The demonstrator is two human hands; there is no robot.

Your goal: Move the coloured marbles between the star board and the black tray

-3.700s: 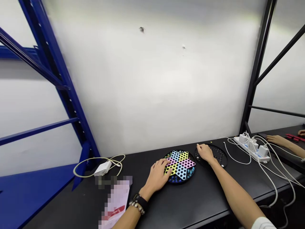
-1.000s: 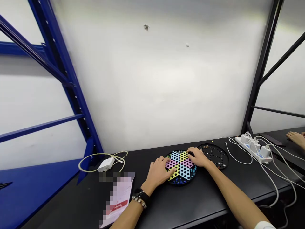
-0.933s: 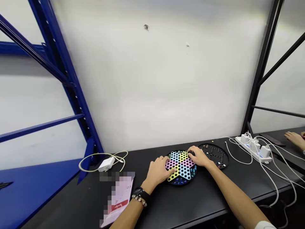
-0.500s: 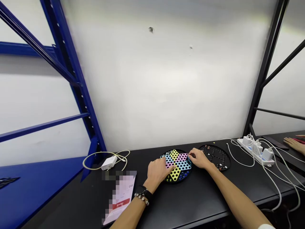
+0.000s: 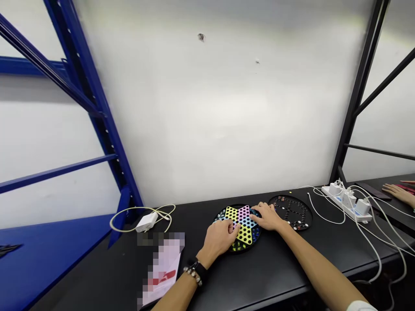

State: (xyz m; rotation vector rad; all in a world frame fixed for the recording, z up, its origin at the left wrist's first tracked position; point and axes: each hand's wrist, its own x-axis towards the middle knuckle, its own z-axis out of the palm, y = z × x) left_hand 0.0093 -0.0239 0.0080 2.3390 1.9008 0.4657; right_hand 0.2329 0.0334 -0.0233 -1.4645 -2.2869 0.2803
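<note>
A star-shaped Chinese checkers board (image 5: 245, 233) in yellow, pink and blue, full of round holes, sits on a round black tray (image 5: 241, 251). Coloured marbles (image 5: 238, 247) show around it in the tray, green near the front and blue at the right. My left hand (image 5: 218, 237) is closed at the star's left side, its thumb on top and curled fingers hiding that part. From the right, my right hand (image 5: 268, 217) holds the star's edge by the pink and blue points, thumb and fingers a little apart.
A second round black tray (image 5: 293, 211) with small holes and a few pieces lies to the right. Farther right are a white power strip (image 5: 346, 203) and loose cables. A phone (image 5: 165, 272) and white charger (image 5: 147, 221) lie left. Another person's hand (image 5: 398, 192) rests far right.
The star board has turned counterclockwise: its top yellow point moved left and its bottom one right. My right hand's fingers have spread a little over its edge. The view has shifted slightly.
</note>
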